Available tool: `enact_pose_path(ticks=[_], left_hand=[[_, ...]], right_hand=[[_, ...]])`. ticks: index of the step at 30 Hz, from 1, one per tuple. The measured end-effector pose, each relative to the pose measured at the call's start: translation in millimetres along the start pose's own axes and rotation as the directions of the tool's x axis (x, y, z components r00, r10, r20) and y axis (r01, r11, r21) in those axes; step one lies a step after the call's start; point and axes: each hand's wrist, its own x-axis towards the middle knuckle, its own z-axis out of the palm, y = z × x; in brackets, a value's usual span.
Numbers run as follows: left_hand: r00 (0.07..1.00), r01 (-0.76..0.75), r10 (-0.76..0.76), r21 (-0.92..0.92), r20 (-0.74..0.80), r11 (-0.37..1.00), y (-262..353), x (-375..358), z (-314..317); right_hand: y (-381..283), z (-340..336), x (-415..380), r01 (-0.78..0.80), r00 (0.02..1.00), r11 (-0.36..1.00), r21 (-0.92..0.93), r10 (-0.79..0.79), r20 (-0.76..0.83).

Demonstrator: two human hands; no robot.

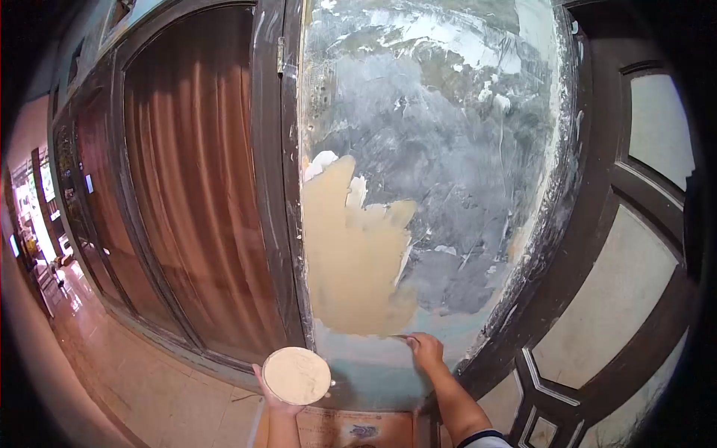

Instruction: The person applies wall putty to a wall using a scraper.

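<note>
My left hand [282, 405] is wrapped round a round tub [296, 375] of smooth beige putty, held low at the wall's foot. At the bottom edge of a beige putty patch [355, 272], my right hand [427, 350] grips a thin putty knife [400, 337]. Only a narrow sliver of its blade shows, close against the wall. Above and to the right of the patch, the wall [470, 157] is mottled grey with white smears. Pale bluish paint shows below it.
A dark wooden frame with a brown curtain [194, 172] behind glass stands left of the wall. On the right is a dark panelled door [597, 299]. Tiled floor [160, 373] runs along the left, and a cardboard sheet [358, 429] lies below the wall.
</note>
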Motion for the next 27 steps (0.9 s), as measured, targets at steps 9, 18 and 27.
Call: enact_pose_path(ticks=[9,18,27], left_hand=[[0.999,0.04,-0.044,-0.133,-0.025,0.99,-3,-1,5],[0.998,0.039,-0.04,0.018,0.041,0.999,-7,8,14],[0.997,0.072,-0.072,-0.021,0.024,0.997,-8,8,17]], right_hand=[[-18,-54,34,-0.074,0.972,0.981,0.181,0.112,-0.206],[-24,-50,43,-0.094,0.983,0.995,-0.032,0.088,-0.161],[-15,-33,12,0.009,0.985,0.999,0.036,-0.003,-0.171]])
